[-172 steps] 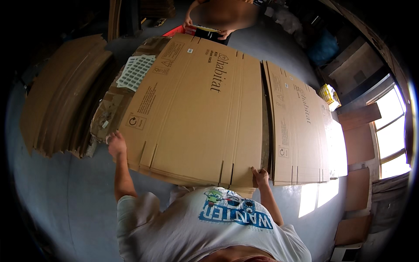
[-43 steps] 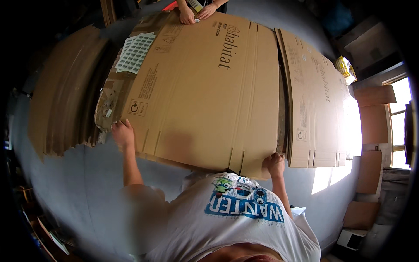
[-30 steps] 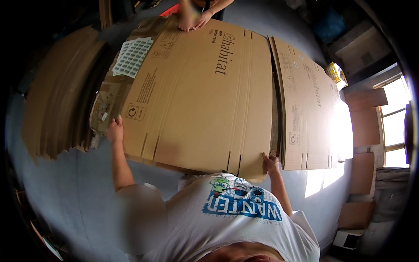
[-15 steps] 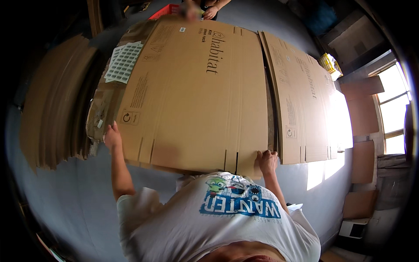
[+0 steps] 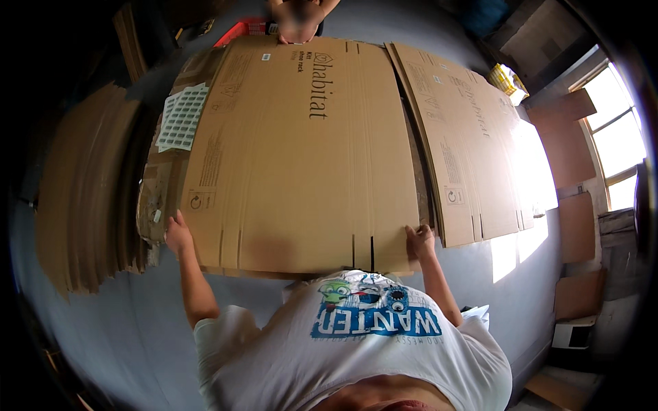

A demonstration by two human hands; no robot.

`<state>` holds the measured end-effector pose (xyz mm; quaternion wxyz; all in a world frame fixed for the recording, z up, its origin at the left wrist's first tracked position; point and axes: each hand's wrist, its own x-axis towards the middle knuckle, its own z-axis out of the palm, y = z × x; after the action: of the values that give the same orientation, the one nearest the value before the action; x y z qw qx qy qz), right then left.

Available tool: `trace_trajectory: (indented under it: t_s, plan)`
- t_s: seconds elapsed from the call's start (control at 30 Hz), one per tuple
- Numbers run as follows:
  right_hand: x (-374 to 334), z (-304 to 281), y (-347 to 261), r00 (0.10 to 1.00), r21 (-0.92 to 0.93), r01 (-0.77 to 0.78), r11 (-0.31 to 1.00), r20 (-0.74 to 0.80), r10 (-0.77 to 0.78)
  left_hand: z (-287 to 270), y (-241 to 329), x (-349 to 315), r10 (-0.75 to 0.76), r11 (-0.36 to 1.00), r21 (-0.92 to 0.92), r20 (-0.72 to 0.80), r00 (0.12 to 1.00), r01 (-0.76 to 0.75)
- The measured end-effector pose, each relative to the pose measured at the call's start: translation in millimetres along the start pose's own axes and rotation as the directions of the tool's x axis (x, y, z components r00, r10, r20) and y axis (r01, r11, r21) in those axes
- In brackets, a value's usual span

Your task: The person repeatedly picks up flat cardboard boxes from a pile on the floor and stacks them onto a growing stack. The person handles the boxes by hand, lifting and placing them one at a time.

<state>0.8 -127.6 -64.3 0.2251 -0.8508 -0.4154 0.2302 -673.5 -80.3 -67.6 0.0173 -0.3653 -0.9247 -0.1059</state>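
Observation:
A large flattened cardboard box [image 5: 308, 164] with dark print lies in front of me on a work surface. Its near edge has several slots and reaches close to my shirt. My left hand [image 5: 179, 235] is closed on the near part of its left edge, thumb uppermost. At the near right corner my right hand [image 5: 420, 242] grips the opposite edge with bent fingers; part of these fingers is hidden. Sheets of small printed labels [image 5: 184, 116] lie just beyond the box's left edge.
A second stack of flattened boxes [image 5: 459, 144] lies to the right, across a narrow gap. Upright cardboard sheets [image 5: 86, 198] stand at the left. A person's arm [image 5: 329, 7] shows at the far edge, beside a red crate [image 5: 236, 33]. A window [image 5: 613, 130] is at the right.
The box shifts slightly left and down in the picture as the view turns a little. The person opposite has moved closer to the far edge. Both my hands keep their places on the sides.

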Motion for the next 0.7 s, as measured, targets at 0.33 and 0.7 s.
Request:
trace_trajectory:
  t_s: [0.33, 0.7]
  plan:
    - [-34, -41, -47, 0.984, 0.110, 0.125, 0.986, -0.140, -0.110, -8, -1, 8, 0.043, 0.991, -0.128, 0.111, 0.993, -0.029]
    - [-18, -187, -110, 0.933, 0.278, 0.283, 0.918, -0.301, -0.197, 2, 12, -34, 0.273, 0.630, -0.724, 0.546, 0.792, 0.282]
